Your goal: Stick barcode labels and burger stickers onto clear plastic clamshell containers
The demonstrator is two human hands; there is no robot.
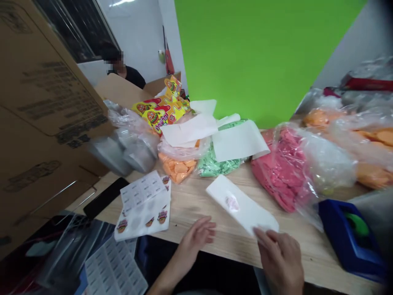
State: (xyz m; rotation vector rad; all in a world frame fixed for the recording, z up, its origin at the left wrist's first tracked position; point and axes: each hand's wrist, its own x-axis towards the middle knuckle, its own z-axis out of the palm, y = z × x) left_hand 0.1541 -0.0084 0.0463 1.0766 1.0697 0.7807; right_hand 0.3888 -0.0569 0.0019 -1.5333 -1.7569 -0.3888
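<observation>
My right hand [281, 254] pinches the near end of a long white paper strip [245, 205], likely sticker backing. A small pale, shiny patch [232, 202] lies near the strip's middle; what it is cannot be made out. My left hand [199, 233] is held over the front of the table [190, 205], fingers loosely apart and nothing in them. To its left lie sheets of burger-character stickers [144, 221] and a sheet printed with small labels [143, 190].
Behind stand bags of orange pieces [178, 166], green pieces [215, 162] and pink pieces [284, 172], with loose white papers [239, 141] over some. A blue tape dispenser [346, 241] sits right. A large cardboard box [39, 102] rises left; a person [132, 76] is beyond.
</observation>
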